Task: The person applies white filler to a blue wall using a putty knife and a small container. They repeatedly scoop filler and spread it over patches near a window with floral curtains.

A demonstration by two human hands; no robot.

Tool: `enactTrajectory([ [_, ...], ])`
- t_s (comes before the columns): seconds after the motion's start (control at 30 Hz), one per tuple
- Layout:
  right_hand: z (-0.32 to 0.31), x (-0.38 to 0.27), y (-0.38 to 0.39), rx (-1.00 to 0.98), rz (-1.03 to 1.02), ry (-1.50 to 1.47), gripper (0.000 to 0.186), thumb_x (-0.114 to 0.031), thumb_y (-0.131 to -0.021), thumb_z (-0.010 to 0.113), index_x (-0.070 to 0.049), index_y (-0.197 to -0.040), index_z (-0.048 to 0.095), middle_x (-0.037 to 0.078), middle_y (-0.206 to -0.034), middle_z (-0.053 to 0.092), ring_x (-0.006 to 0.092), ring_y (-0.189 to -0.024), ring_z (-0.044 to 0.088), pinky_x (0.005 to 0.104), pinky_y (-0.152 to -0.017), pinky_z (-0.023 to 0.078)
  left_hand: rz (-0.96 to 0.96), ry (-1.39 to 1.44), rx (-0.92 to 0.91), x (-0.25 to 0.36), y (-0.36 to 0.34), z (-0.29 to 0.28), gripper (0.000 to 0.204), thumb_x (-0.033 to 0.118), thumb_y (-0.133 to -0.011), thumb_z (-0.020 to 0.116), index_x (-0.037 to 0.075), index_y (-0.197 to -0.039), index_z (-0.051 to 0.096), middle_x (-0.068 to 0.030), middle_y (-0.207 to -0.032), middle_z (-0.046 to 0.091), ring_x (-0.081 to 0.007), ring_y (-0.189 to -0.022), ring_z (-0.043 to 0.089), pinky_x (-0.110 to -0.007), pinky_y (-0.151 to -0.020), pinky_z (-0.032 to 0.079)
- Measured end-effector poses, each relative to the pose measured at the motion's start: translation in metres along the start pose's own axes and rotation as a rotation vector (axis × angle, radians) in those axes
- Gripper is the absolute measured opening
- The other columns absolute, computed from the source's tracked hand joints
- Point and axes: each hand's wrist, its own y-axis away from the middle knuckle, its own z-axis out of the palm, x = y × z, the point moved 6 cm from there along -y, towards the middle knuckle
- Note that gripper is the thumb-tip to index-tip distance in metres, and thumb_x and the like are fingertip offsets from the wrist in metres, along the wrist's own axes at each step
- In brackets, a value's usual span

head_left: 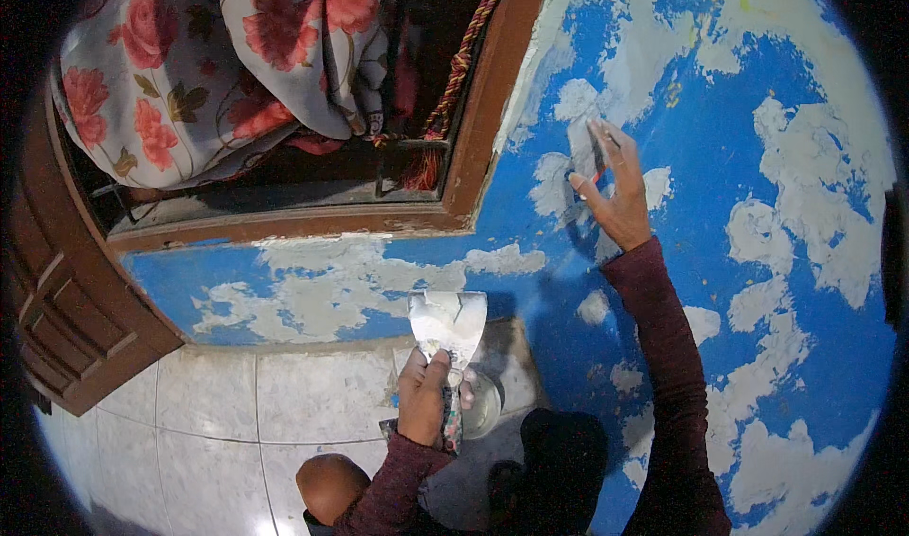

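My left hand grips a wide putty knife with white paste on its blade, held over the tiled floor below the window. My right hand is raised at the blue wall, closed on a narrower scraper whose blade lies against a white filler patch right of the window frame. The scraper is partly hidden by my fingers. A round pale container sits behind and below my left hand, largely covered by it. More irregular white patches cover the wall under and beside the window.
A brown window frame with bars holds a bunched floral curtain and a braided cord. A brown panelled wooden leaf stands at left. White floor tiles lie below, with my bare knee and a dark-clothed leg.
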Motion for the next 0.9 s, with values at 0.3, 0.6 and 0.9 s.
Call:
enactTrajectory([
  [0.3,-0.015,0.003,-0.035,0.037,-0.068,0.108,0.068,-0.015,-0.077,0.073,-0.02,-0.139,0.047,0.015,-0.14,0.041,0.0341,-0.128,0.044,0.043,-0.103,0.042,-0.029,-0.027,0.038,-0.009,-0.011,-0.009,0.021,0.016,-0.098,0.045,0.001,-0.113,0.047,-0.0135,-0.076,0.063,-0.0176,-0.053,0.058,-0.029,-0.047,0.049],
  [0.6,-0.015,-0.015,-0.092,-0.003,-0.411,0.369,0.07,-0.01,-0.07,0.072,-0.025,-0.135,0.05,0.018,-0.139,0.043,0.0345,-0.124,0.046,0.0433,-0.101,0.041,-0.037,-0.005,-0.004,-0.02,-0.02,-0.007,0.018,0.017,-0.099,0.047,0.002,-0.107,0.05,-0.0131,-0.076,0.064,-0.0176,-0.053,0.059,-0.029,-0.046,0.049],
  [0.9,0.005,-0.014,-0.102,-0.023,-0.492,0.474,0.075,-0.009,-0.065,0.074,-0.026,-0.134,0.05,0.016,-0.14,0.043,0.0345,-0.126,0.044,0.0453,-0.102,0.039,-0.029,-0.021,0.011,-0.024,-0.027,-0.011,0.018,0.017,-0.098,0.046,0.002,-0.108,0.05,-0.0135,-0.076,0.063,-0.0175,-0.052,0.059,-0.029,-0.046,0.049],
])
